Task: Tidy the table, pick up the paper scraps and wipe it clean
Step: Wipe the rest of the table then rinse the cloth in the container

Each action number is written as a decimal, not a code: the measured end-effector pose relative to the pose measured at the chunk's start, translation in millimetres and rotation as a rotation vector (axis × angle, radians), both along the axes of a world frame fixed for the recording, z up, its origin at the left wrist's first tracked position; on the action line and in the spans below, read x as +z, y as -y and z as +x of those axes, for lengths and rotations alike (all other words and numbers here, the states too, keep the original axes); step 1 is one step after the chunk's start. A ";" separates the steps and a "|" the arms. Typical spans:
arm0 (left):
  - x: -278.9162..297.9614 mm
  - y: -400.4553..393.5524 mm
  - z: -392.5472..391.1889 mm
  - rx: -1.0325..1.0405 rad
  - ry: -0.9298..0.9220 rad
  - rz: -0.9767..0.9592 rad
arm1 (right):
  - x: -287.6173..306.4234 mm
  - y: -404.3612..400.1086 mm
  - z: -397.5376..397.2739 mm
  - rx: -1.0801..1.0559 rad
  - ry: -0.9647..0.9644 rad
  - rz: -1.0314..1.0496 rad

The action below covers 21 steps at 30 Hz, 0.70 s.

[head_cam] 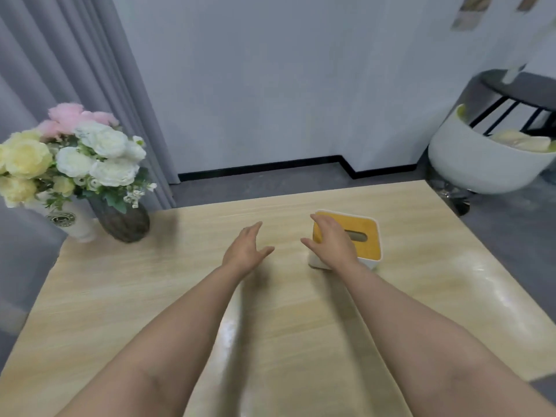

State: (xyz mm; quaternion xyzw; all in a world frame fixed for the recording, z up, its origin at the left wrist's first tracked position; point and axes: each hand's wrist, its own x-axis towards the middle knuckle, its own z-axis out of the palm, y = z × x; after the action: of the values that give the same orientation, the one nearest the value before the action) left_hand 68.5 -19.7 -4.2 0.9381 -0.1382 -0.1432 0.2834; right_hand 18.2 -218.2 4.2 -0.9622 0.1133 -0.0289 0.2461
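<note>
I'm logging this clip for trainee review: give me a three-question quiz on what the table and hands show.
1. True or false: the right hand is at the tissue box.
2. Which holds an object? A) left hand B) right hand C) neither
3. What stands at the table's far left corner?

Key: 1 true. 2 C; both hands are open. 3 A dark vase of flowers beside a white vase.

A dark vase [124,223] of pink, white and yellow flowers [73,155] stands beside a white cup [72,224], with grey curtains [60,70] behind and a white chair [487,158] far right.
</note>
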 end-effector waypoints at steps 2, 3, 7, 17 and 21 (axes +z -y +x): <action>2.7 34.5 -6.7 -0.054 -0.030 -0.006 | 0.5 30.1 -13.0 -0.063 -0.006 0.002; 3.6 51.3 -9.7 -0.077 -0.044 -0.012 | -0.4 45.0 -19.2 -0.095 -0.012 0.001; 2.6 103.9 -17.6 -0.118 -0.110 -0.047 | -11.2 91.7 -40.4 -0.201 -0.084 0.042; -23.7 155.7 -9.9 -0.030 -0.339 -0.022 | -48.2 127.2 -49.5 -0.281 -0.182 0.298; -33.1 163.3 -12.9 -0.033 -0.279 0.028 | -53.7 124.3 -46.6 -0.262 -0.177 0.318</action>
State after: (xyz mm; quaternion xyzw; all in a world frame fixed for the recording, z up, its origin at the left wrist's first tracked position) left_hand 55.6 -183.0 -37.3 0.9106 -0.1106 -0.2788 0.2842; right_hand -28.4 -342.6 -49.5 -0.8871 0.2615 0.0423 0.3780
